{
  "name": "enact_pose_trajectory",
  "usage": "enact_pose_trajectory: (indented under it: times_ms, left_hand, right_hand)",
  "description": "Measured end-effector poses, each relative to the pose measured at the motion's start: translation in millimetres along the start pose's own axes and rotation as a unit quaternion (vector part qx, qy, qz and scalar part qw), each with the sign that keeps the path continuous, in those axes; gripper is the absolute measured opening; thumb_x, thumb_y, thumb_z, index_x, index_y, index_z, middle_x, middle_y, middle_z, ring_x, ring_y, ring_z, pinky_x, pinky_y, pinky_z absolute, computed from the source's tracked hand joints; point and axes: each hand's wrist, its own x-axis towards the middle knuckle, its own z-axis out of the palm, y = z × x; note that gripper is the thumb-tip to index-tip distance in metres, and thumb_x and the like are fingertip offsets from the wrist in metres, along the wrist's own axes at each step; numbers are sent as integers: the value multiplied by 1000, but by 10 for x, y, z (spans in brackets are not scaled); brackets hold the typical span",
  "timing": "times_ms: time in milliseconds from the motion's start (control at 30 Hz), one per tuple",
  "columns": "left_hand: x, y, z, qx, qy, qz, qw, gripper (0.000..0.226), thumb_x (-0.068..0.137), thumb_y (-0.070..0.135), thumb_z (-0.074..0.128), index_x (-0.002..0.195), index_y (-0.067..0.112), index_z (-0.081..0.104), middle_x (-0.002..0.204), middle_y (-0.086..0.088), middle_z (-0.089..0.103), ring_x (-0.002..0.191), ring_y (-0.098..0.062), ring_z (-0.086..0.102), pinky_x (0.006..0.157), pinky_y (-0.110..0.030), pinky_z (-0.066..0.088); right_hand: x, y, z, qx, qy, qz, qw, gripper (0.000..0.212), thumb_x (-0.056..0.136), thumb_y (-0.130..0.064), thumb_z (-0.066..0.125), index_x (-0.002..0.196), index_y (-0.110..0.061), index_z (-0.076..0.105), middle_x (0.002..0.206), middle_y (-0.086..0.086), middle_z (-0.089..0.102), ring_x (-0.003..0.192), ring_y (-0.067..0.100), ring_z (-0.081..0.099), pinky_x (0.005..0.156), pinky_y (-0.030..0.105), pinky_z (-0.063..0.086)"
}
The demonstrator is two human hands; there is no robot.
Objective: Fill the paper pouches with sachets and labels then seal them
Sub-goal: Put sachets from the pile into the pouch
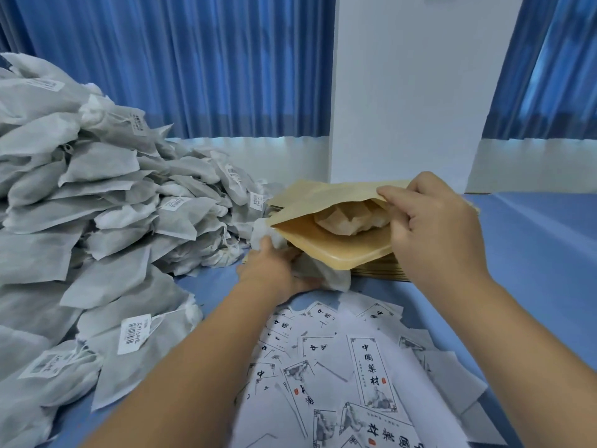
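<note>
The blue-covered surface [533, 253] carries everything. To my left rises the heap of sachets [97, 205], white non-woven bags with barcode tags. They look light, soft and loosely filled, so I judge they will squash and slump, and any tugged from the slope may bring neighbours down.

Nearest me lie the printed labels [355, 367], fanned and overlapping. They are thin, flat paper and likely to slide or lift in pairs, so I would peel one up by a free corner.

Beyond them I hold the kraft paper pouch [332, 244] above the stack of empty pouches [381, 271], mouth towards me. It is stiff enough to keep its shape but will crease, so it is best held by the lip. One sachet inside [349, 218] already shows in the opening.

My right hand [433, 227] pinches the upper lip, thumb and fingers pulling the mouth wide. My left hand [271, 270] grips a second sachet [326, 276] round its middle, touching the pouch's lower edge. Bunched, it should go in narrow end first.
</note>
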Motion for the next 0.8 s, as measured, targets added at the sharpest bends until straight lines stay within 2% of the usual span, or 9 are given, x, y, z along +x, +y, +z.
enact_pose_trajectory:
  times_ms: [167,233,300,367,533,633,700,800]
  left_hand:
    - [0,-5,-82,27,5,-19,999,77,61,81,59,124,37,49,113,-8,40,112,-31,46,95,-45,44]
    - [-73,-28,-126,74,16,-8,997,69,66,81,53,112,30,55,109,-7,45,105,-30,49,92,-43,45]
    - [-183,-64,-187,96,37,18,995,60,76,72,48,101,18,57,96,-4,46,93,-27,52,86,-40,48]
    - [-348,-144,-281,79,72,64,992,53,80,63,50,97,13,60,90,-1,48,89,-24,55,80,-36,50]
    - [-973,-343,-615,-14,69,243,968,43,76,67,50,95,29,55,90,15,51,83,-3,53,71,-27,44]
    - [-1280,-251,-767,-103,149,327,928,30,79,53,55,102,35,52,91,20,55,84,1,55,70,-22,46]
    - [-1384,-98,-791,-147,228,359,893,31,82,44,57,109,31,52,96,17,56,85,1,55,72,-20,45]
    - [-1401,188,-759,-130,331,334,873,34,83,43,54,112,27,47,99,6,57,81,-11,56,64,-27,47]
  right_hand:
    - [10,15,-14,10,-2,5,1000,18,81,5,58,87,-4,73,76,10,51,66,31,51,54,40,49]
    - [23,24,-28,9,-3,10,1000,19,82,4,57,88,-4,73,76,10,51,67,32,51,54,40,49]
    - [36,35,-41,10,-2,15,1000,19,83,4,56,89,-4,73,78,11,52,68,33,51,55,41,49]
    - [43,39,-53,14,3,15,1000,20,84,3,56,91,-6,74,78,11,53,68,33,52,55,41,49]
    - [31,25,-56,20,3,15,1000,20,87,-2,57,94,-9,75,79,11,54,69,32,53,55,40,49]
    - [8,0,-42,23,-4,17,1000,19,88,-3,58,95,-9,75,80,11,54,71,33,54,57,42,49]
    - [0,-12,-37,18,-12,21,1000,20,88,-4,57,95,-10,75,81,10,54,74,32,54,59,41,49]
    - [6,-26,-44,15,-19,23,999,20,89,-5,57,96,-10,75,82,11,56,75,31,53,59,38,46]
